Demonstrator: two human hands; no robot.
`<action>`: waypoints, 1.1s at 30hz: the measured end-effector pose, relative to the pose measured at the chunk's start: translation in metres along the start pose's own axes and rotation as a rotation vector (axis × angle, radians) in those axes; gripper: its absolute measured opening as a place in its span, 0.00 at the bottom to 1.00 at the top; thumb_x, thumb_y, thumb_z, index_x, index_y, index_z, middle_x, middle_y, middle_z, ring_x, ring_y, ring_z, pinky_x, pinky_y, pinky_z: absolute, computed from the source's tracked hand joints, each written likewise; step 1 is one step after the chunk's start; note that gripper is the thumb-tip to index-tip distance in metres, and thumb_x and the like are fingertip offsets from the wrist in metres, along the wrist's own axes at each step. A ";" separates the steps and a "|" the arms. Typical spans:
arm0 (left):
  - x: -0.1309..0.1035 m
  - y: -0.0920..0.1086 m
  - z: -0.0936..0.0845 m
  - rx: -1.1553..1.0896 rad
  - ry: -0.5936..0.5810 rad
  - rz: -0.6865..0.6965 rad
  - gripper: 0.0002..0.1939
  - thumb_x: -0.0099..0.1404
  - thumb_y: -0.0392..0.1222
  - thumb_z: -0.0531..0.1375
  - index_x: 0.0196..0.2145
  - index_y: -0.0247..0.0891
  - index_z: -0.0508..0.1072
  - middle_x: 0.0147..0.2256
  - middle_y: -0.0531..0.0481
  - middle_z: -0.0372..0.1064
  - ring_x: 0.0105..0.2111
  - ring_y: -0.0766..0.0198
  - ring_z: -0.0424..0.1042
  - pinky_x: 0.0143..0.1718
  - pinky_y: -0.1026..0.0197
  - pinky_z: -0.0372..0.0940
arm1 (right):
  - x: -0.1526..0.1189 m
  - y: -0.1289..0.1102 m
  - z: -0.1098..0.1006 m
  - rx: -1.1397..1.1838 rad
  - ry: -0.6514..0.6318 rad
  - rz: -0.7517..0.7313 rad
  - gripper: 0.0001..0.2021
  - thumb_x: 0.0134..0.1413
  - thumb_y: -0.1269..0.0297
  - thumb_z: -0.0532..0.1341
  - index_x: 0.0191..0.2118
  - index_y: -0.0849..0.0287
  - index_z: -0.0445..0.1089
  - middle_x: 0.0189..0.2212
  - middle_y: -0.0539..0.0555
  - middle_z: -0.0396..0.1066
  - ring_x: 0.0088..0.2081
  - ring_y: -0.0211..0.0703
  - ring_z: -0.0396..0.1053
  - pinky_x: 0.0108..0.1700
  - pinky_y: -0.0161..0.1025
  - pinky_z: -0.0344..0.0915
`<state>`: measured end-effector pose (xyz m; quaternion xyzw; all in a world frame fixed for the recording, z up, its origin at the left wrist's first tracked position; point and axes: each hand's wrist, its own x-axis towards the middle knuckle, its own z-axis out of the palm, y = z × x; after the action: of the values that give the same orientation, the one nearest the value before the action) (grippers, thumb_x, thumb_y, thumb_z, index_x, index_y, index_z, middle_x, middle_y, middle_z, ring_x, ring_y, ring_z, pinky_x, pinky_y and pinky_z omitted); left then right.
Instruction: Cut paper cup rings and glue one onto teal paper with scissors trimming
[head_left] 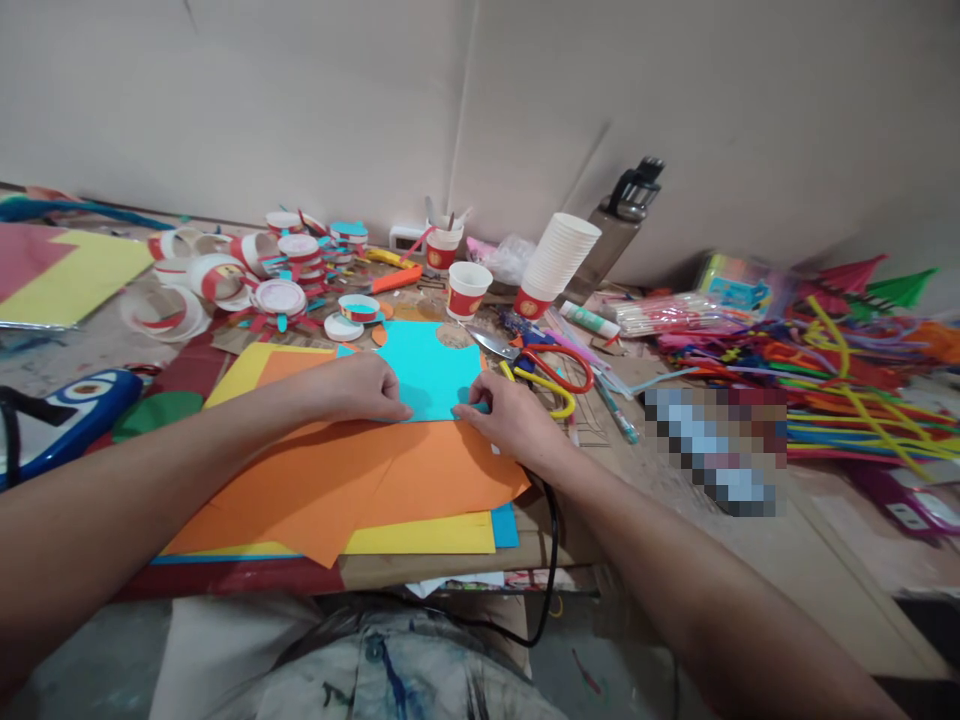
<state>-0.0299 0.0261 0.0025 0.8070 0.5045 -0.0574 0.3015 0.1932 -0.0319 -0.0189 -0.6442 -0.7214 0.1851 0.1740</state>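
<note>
A turquoise sheet of paper (429, 372) with a rounded cut-out in its far edge lies in front of me. My left hand (366, 388) is closed at its near left corner, fingertips on the edge. At the near right corner, my right hand (501, 410) pinches the same sheet between thumb and fingers. Under both hands are orange sheets (300, 490), with yellow paper (427, 535) and blue paper (506, 525) beneath them. Scissors with red and yellow handles (559, 370) rest just beyond my right hand.
Paper cups stand at the back: a single cup (469, 292) and a tilted stack (555, 265) beside a bottle (619, 225). Cut cup pieces (277, 300) crowd the back left. An orange cutter (397, 278), a glue stick (590, 319) and colourful pipe cleaners (847, 430) lie around.
</note>
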 end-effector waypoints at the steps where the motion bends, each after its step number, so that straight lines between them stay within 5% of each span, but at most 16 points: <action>1: 0.000 -0.001 0.000 -0.007 0.001 -0.004 0.18 0.51 0.55 0.59 0.18 0.38 0.65 0.18 0.54 0.59 0.20 0.67 0.56 0.21 0.62 0.46 | 0.000 0.001 0.000 0.012 0.001 -0.006 0.10 0.52 0.59 0.65 0.31 0.58 0.66 0.29 0.48 0.71 0.29 0.36 0.64 0.30 0.33 0.51; 19: 0.001 -0.002 -0.001 -0.047 -0.012 0.006 0.17 0.50 0.55 0.60 0.17 0.39 0.63 0.18 0.54 0.57 0.20 0.67 0.55 0.21 0.61 0.45 | 0.002 0.010 -0.004 0.042 0.005 -0.047 0.06 0.51 0.72 0.65 0.29 0.59 0.65 0.28 0.48 0.66 0.29 0.36 0.62 0.31 0.34 0.54; 24: 0.001 0.000 -0.001 -0.037 -0.006 0.018 0.18 0.50 0.55 0.59 0.16 0.39 0.63 0.17 0.54 0.56 0.20 0.68 0.54 0.21 0.61 0.45 | -0.009 -0.002 -0.003 -0.080 0.191 -0.296 0.06 0.54 0.74 0.63 0.37 0.59 0.72 0.40 0.55 0.67 0.39 0.42 0.66 0.39 0.38 0.59; 27: 0.000 -0.001 0.000 -0.052 0.018 0.027 0.18 0.49 0.54 0.59 0.16 0.39 0.62 0.16 0.55 0.54 0.19 0.68 0.53 0.21 0.61 0.45 | -0.013 -0.011 0.003 -0.149 0.198 -0.484 0.06 0.58 0.72 0.62 0.41 0.58 0.74 0.41 0.57 0.69 0.44 0.47 0.66 0.45 0.42 0.59; 33: -0.013 -0.003 0.007 -0.098 0.088 0.111 0.15 0.52 0.53 0.60 0.23 0.38 0.72 0.21 0.54 0.67 0.24 0.66 0.62 0.24 0.64 0.51 | -0.009 -0.019 0.008 -0.132 0.069 -0.376 0.09 0.60 0.62 0.62 0.40 0.60 0.77 0.39 0.58 0.74 0.44 0.48 0.67 0.48 0.44 0.59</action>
<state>-0.0375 0.0130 0.0003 0.8198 0.4739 0.0199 0.3209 0.1737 -0.0434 -0.0164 -0.5141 -0.8333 0.0793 0.1874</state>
